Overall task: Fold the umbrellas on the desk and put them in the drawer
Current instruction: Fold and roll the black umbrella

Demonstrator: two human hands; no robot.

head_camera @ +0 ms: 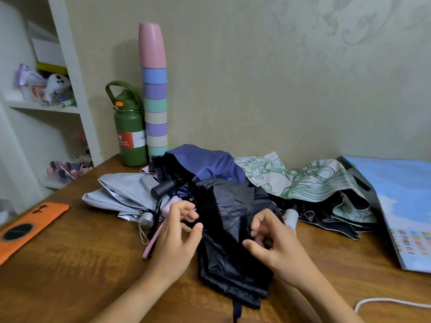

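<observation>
A wooden desk (pixel 70 264) seen from above, with both hands working on a black umbrella (pixel 231 231) at its centre, partly collapsed and lying lengthwise toward the viewer.

At far left lies an orange phone (pixel 30 227), smooth and flat. Behind it, against the wall, stand a green bottle (pixel 130 134) and a tall stack of pastel cups (pixel 155 94).

Next comes a silver umbrella (pixel 116 194), its fabric matte and loosely pleated. A blue umbrella (pixel 205 162) sits behind the black one, its black cylindrical handle pointing left.

The left hand (pixel 177 238) touches the black canopy's left edge, fingers curled and thumb extended; it appears to pinch a fold, though the contact is partly hidden. The right hand (pixel 272 241) pinches the fabric on the right side between thumb and bent fingers. The black cloth is thin, glossy and creased, bunched unevenly round the ribs.

To do this step well, it is probably best to pull each panel flat between the ribs, lay all pleats in one direction, then roll the canopy tightly and fasten its strap.

Right of the hands lies a cream umbrella (pixel 310 180) printed with green flowers, open and slumped. At far right rests a glossy blue bag (pixel 401 201), and a white cord (pixel 391 301) near the desk's front edge. No drawer is visible.
</observation>
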